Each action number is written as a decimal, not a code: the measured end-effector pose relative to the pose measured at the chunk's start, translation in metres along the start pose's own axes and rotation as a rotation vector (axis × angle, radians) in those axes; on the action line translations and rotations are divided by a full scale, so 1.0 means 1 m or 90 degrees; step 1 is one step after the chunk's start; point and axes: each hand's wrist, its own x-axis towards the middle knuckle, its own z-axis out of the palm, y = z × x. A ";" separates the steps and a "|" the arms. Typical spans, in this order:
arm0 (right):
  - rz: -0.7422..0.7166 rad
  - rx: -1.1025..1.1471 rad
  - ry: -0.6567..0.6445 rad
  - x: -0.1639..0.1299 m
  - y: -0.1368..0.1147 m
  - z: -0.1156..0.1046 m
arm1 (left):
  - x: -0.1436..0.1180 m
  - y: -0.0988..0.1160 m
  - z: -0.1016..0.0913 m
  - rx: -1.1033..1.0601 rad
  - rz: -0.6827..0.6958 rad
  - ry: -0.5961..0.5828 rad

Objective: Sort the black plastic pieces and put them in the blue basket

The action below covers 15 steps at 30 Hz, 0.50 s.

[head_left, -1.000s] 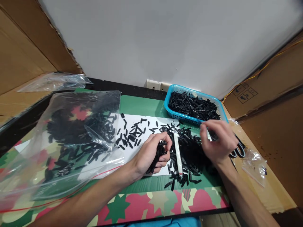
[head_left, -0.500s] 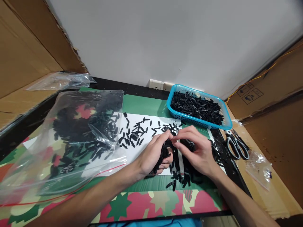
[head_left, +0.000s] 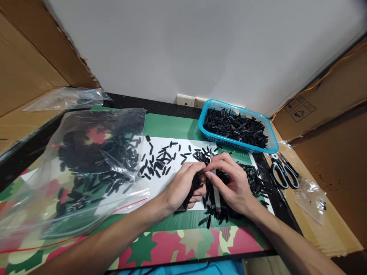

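My left hand (head_left: 179, 189) is curled around a bunch of small black strip-like pieces (head_left: 191, 193), palm turned toward the right. Thumb and fingertips of my right hand (head_left: 233, 183) are pinched together at the left thumb tip; whatever lies between them is too small to make out. Beneath and beside the right hand spreads a heap of similar black pieces (head_left: 254, 181). A narrow whitish strip (head_left: 216, 196) lies across that heap, partly covered by the right hand. More loose black pieces (head_left: 163, 158) are scattered over a white sheet (head_left: 160, 189) left of the hands.
A large clear zip bag (head_left: 94, 152) holding black pieces lies at left. Behind the hands stands a blue basket (head_left: 237, 144) filled with black pieces. Scissors (head_left: 282, 173) and a small clear bag (head_left: 311, 198) rest at right. Cardboard walls (head_left: 338, 152) flank the table.
The view has shifted slightly. My right hand has come a little lower and closer to the left, its fingertips still at the left thumb. The left hand keeps its bunch.
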 end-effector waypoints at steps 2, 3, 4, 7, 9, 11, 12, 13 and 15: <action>0.014 0.026 0.008 0.001 0.001 -0.001 | 0.000 0.002 -0.001 -0.005 0.009 0.002; 0.022 0.036 0.010 0.001 0.001 -0.001 | 0.000 0.002 -0.001 -0.008 0.015 0.000; 0.032 0.043 0.008 0.002 0.002 -0.001 | 0.000 0.003 -0.001 -0.011 0.021 -0.003; 0.065 0.042 -0.006 0.003 0.004 -0.002 | -0.001 0.003 -0.002 -0.012 0.038 -0.002; 0.076 0.040 -0.010 0.003 0.004 -0.003 | -0.001 0.003 -0.003 -0.006 0.045 -0.003; 0.081 0.041 -0.008 0.003 0.005 -0.003 | 0.000 0.003 -0.003 0.001 0.048 -0.008; 0.087 0.043 -0.004 0.003 0.005 -0.003 | 0.000 0.002 -0.003 0.003 0.049 -0.011; 0.096 0.047 0.000 0.003 0.006 -0.003 | 0.000 0.002 -0.004 0.004 0.051 -0.012; 0.118 0.063 -0.001 0.003 0.007 -0.002 | 0.000 0.002 -0.004 0.006 0.055 -0.013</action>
